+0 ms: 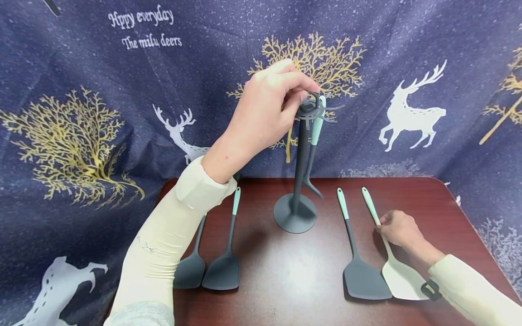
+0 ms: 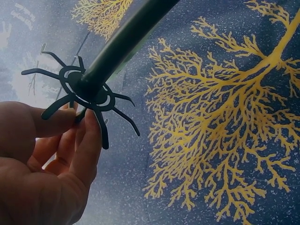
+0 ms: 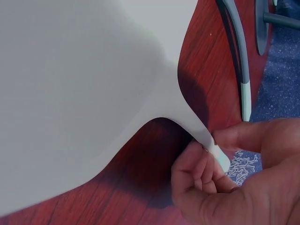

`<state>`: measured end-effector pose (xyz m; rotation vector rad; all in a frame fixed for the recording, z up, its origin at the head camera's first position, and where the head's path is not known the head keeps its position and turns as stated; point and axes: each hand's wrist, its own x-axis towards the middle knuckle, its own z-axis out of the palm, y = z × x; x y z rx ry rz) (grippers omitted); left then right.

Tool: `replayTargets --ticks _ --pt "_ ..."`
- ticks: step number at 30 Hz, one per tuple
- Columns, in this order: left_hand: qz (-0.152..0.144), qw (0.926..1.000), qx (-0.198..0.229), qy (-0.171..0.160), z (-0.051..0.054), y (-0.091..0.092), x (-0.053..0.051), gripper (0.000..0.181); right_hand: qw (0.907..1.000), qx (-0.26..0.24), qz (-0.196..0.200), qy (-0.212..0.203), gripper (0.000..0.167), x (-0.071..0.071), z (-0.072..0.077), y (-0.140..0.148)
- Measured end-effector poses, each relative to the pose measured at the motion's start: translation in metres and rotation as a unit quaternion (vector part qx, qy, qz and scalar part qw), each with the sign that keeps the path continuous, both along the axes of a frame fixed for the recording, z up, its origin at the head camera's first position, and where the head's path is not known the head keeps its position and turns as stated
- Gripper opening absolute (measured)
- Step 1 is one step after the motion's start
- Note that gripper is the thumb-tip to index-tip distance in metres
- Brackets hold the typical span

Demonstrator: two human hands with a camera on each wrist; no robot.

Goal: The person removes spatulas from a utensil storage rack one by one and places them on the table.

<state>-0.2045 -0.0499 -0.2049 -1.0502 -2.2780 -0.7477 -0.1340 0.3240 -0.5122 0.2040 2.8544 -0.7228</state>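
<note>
A dark grey utensil stand (image 1: 301, 163) rises from a round base, with a ring of curved hooks at its top. My left hand (image 1: 269, 97) pinches one of those hooks between thumb and fingers, which the left wrist view shows from below the ring (image 2: 105, 101). From the stand hangs a grey utensil with a mint handle (image 1: 316, 129); its head is seen edge-on. At the right, my right hand (image 1: 401, 228) pinches the shaft of a white spatula (image 1: 401, 278) just below its mint handle. The spatula's broad blade (image 3: 93, 93) fills much of the right wrist view.
A grey spatula (image 1: 364, 280) lies left of the white one, their blades close together. Two more grey spatulas, one nearer the stand (image 1: 223, 271) and one partly behind my left sleeve (image 1: 190, 271), lie on the red-brown table (image 1: 265, 303). A patterned blue cloth (image 1: 228, 54) hangs behind.
</note>
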Motion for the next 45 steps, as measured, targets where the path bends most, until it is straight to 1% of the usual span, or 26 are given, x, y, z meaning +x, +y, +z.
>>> replayTargets --ticks 10,18,25,34,41,45 --pt "-0.007 1.0000 0.003 0.002 0.000 0.000 -0.001 0.026 0.9999 0.007 -0.005 0.008 0.031 0.000 -0.001 0.003" --pt "-0.008 1.0000 0.001 0.001 0.001 -0.001 -0.002 0.025 0.9999 0.008 -0.011 -0.001 0.038 0.000 0.000 0.004" --pt "-0.011 0.9999 0.001 0.000 0.001 -0.001 -0.002 0.025 0.9999 0.002 -0.007 0.009 0.037 0.001 0.003 0.002" --pt "-0.014 0.9999 0.003 -0.001 0.001 -0.001 -0.001 0.024 0.9990 -0.015 -0.010 0.041 0.038 0.005 0.015 -0.007" --pt "-0.013 0.9999 0.001 0.001 0.002 -0.001 -0.002 0.024 0.9960 -0.040 -0.001 0.080 0.040 0.005 0.031 -0.022" --pt "-0.012 0.9999 -0.001 0.001 0.002 0.000 -0.003 0.024 0.9949 -0.053 0.006 0.085 0.042 0.006 0.040 -0.031"
